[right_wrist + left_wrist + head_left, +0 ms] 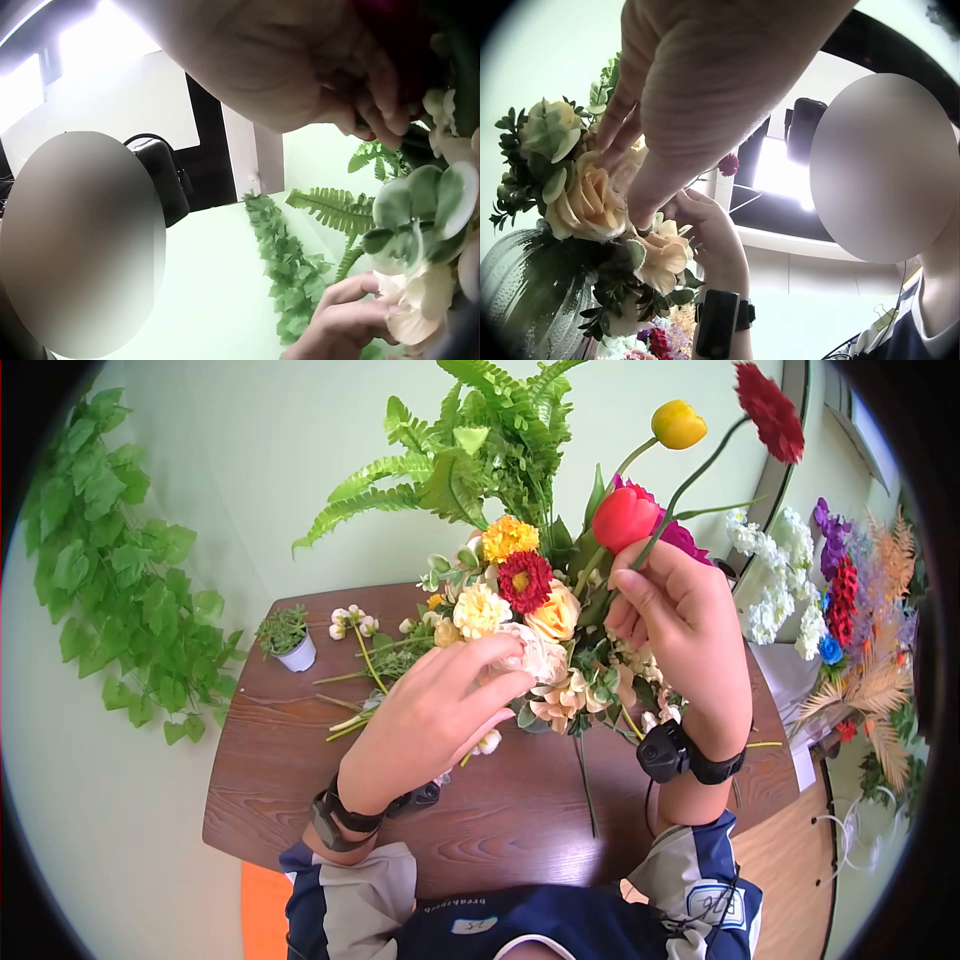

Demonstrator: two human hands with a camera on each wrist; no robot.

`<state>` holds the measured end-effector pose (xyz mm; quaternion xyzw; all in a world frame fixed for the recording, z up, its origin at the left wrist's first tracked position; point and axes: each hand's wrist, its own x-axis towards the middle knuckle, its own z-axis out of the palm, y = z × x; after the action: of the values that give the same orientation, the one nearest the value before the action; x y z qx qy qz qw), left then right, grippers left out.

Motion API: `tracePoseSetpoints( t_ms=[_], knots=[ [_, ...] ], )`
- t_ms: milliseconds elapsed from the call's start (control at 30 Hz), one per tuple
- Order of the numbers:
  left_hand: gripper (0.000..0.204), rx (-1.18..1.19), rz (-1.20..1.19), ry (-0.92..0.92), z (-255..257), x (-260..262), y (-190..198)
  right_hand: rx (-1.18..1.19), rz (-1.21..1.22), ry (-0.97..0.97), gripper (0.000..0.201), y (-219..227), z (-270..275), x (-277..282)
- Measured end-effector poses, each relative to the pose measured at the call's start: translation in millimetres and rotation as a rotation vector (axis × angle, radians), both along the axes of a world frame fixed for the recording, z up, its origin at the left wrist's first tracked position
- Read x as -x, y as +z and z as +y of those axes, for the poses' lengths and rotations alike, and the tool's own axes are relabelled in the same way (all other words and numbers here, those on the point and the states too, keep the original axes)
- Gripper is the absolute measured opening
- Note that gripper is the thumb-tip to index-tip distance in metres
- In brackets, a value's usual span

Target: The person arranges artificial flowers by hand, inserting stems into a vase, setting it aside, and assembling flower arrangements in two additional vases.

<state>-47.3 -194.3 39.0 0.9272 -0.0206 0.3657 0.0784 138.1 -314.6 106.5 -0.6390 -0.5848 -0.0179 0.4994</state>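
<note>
- Dark red gerbera [772, 412]: located high on the right, its stem [697, 472] pinched by the right hand [690, 615].
- Long axis: the stem sloped from the bloom down and leftward to the fingers; its lower end could not be made out.
- Bouquet [557, 618]: lay left of the right fingers, with the red tulip [621, 520] just beside them.
- Left hand [425, 705]: fingers curled about the pale pink bloom [540, 660], farther from the gerbera.
- Ribbed glass vase [529, 300]: stood beneath the bouquet's blooms.
- White pot [299, 656]: held a succulent [282, 627], on the worktop [250, 760].
</note>
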Motion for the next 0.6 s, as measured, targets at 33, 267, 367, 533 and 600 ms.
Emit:
tracePoseSetpoints(
  t_ms=[33, 267, 367, 533, 600],
  knots=[
    [0.032, -0.009, 0.000, 0.004, -0.5, 0.0, 0.0, -0.011, 0.021, -0.023, 0.008, -2.8, 0.5, 1.1],
    [0.032, 0.006, -0.002, -0.016, -0.2, 0.7, -0.7, -0.009, -0.006, -0.102, 0.013, -2.3, -2.3, 0.2],
    [0.033, 0.002, 0.000, -0.008, -0.7, 0.8, -1.1, -0.024, -0.235, -0.085, 0.014, -7.4, 2.1, -7.2],
    [0.033, 0.003, 0.000, -0.010, -0.7, 0.6, -0.6, 0.046, -0.382, -0.152, 0.012, -12.7, 5.6, -7.8],
    [0.033, 0.002, 0.006, -0.008, -0.8, 0.5, -0.7, 0.200, -0.460, -0.233, 0.009, -14.1, 4.9, -6.3]
  ],
)
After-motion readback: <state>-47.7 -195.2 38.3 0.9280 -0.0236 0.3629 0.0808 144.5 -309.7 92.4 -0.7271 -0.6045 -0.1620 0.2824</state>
